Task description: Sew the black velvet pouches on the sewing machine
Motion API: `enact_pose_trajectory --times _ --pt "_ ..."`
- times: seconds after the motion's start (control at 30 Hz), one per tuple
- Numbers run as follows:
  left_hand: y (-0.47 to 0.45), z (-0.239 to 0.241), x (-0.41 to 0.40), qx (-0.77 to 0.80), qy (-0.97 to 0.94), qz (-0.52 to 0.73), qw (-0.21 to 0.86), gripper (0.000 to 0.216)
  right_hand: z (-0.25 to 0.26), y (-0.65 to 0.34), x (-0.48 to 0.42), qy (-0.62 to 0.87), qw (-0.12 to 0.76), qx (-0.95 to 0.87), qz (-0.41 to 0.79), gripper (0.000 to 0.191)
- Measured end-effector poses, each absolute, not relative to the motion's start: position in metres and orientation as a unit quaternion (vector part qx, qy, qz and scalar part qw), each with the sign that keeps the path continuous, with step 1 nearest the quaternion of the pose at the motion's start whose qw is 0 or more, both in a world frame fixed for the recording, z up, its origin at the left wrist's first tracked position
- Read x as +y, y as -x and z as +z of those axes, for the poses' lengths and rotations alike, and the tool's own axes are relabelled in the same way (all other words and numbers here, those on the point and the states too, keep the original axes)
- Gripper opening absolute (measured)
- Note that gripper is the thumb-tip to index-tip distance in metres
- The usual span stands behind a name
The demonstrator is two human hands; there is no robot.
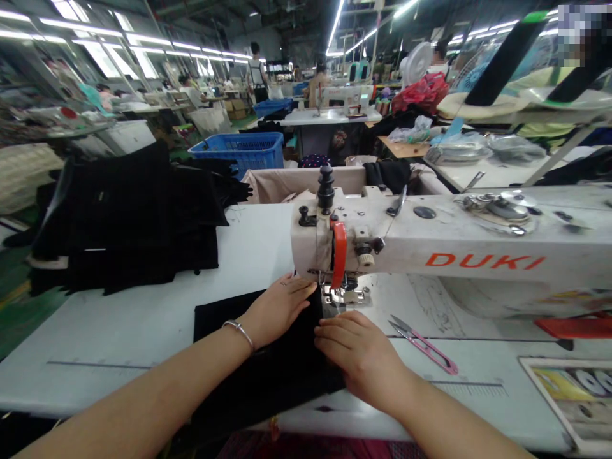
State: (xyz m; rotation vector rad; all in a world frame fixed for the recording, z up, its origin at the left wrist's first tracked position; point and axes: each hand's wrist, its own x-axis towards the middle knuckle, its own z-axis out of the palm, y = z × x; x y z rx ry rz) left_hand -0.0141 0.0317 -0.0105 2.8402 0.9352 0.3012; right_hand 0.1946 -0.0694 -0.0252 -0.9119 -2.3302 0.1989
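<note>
While the dark pile (pixel 129 223) sits at the far left corner of the surface (pixel 119 325), leave it there, well apart from the piece you are guiding. Your left hand (pixel 275 312) lies flat, palm down, its fingers stretched out and nearly together, with the tips pointing toward the needle area; judge that closeness carefully and keep those tips clear of the metal foot. Beneath it, the black cloth (pixel 282 376) stretches from the middle of the surface down to its front edge. Spread the pressure evenly over the cloth, so that the layer probably stays smooth without being dragged. The cloth's right side lies just beside the presser foot (pixel 342 296), below the orange guard (pixel 339 255); you cannot tell from this angle whether any of it is under the foot, so check that before feeding. Your right hand (pixel 361 357) rests on the cloth's right border, fingers bent a little and held close together; its thumb is hidden, so whether it pinches the border cannot be told. Use it to keep that border straight, steering gently. Farther right, the pink snips (pixel 425 347) lie between that hand and the surface's right edge, best left clear of the cloth.
</note>
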Motion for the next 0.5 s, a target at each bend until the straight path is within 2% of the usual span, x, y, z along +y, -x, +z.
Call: enact_pose_trajectory --times 0.3,0.5 --pt "0.019 -0.005 0.018 0.231 -0.967 0.101 0.04 0.038 -0.02 -0.191 -0.071 0.323 0.304 -0.894 0.056 0.031" --pt "0.011 -0.002 0.023 0.216 -0.97 0.112 0.015 0.029 -0.016 -0.196 -0.066 0.317 0.322 -0.89 0.057 0.029"
